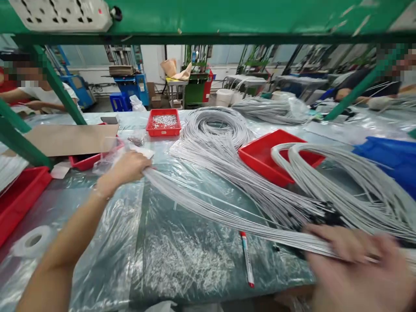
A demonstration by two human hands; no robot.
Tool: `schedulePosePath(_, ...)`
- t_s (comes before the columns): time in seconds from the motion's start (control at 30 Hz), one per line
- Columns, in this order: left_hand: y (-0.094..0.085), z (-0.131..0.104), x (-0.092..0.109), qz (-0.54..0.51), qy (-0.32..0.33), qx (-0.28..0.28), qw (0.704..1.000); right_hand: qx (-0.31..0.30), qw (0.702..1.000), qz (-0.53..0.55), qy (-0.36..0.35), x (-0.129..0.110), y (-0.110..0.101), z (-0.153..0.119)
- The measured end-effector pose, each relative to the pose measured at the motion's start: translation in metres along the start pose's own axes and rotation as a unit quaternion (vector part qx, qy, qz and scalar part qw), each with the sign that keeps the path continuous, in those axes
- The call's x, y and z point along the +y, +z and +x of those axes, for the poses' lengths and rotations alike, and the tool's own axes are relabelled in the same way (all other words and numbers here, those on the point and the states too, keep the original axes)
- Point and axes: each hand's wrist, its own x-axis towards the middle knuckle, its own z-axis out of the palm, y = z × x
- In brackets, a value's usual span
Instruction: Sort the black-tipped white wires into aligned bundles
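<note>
A bundle of thin white-grey cables (208,208) stretches across the table between my two hands. My left hand (131,167), at the end of an outstretched arm, is closed around the bundle's left end, and clear plastic film lies by it. At the lower right my right hand (354,255), a little blurred, is wrapped around the same bundle farther along. Behind the bundle lies a large coil of similar cables (214,125), its loose ends fanning toward my right hand to dark tips. More looped cables (341,186) rest on the right.
A red tray of small metal parts (164,123) sits at the back. Another red tray (266,158) lies under the cable loops. A red-and-white marker (247,260) lies in front; a tape roll (32,242) is at left. A green shelf frame (227,19) spans overhead. Two people sit opposite.
</note>
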Motion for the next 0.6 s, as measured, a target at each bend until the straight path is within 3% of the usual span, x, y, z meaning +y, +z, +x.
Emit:
schedulePosePath(0.07,0.003,-0.052,-0.033,0.037,-0.071,-0.05,0.996,-0.051,0.989,0.044,0.135,0.051,0.021,-0.007)
schedulePosePath(0.17,0.021,-0.122,-0.089,0.089,-0.168,-0.135,0.972,-0.097,0.94,-0.014,0.327,0.124,0.052,-0.01)
schedulePosePath(0.23,0.041,-0.159,-0.118,0.117,-0.209,-0.183,0.953,-0.124,0.914,-0.031,0.386,0.16,0.064,-0.009)
schedulePosePath(0.3,0.061,-0.186,-0.134,0.124,-0.211,-0.199,0.949,-0.133,0.899,-0.035,0.416,0.184,0.068,-0.01)
schedulePosePath(0.43,0.093,-0.213,-0.136,0.058,-0.217,-0.17,0.96,-0.115,0.877,-0.061,0.463,0.197,0.057,-0.02)
schedulePosePath(0.6,0.113,-0.208,-0.134,0.051,-0.246,-0.145,0.957,-0.12,0.876,-0.034,0.466,0.158,0.032,-0.031)
